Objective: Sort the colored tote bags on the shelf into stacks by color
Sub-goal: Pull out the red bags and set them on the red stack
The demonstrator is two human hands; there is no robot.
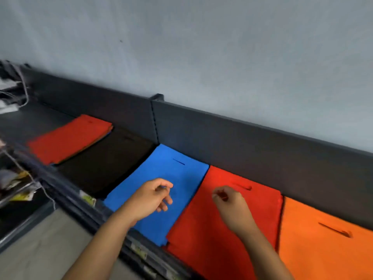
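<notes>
Flat tote bags lie side by side on a dark shelf point(50, 116). From the left: a mixed pile topped by a red bag point(68, 138), a black bag point(107, 160), a blue bag point(169, 170), a red bag point(205, 229) and an orange bag point(323, 249). My left hand point(151, 197) hovers over the blue bag with fingers loosely curled, holding nothing. My right hand point(232, 205) hangs over the red bag, fingers curled, also empty as far as I can see.
A dark back panel point(262, 146) runs behind the bags under a grey wall. The shelf's front rail point(88, 199) carries price labels. Packaged goods and wire hooks point(16, 178) sit at the lower left, cluttered items point(10, 87) at the far left.
</notes>
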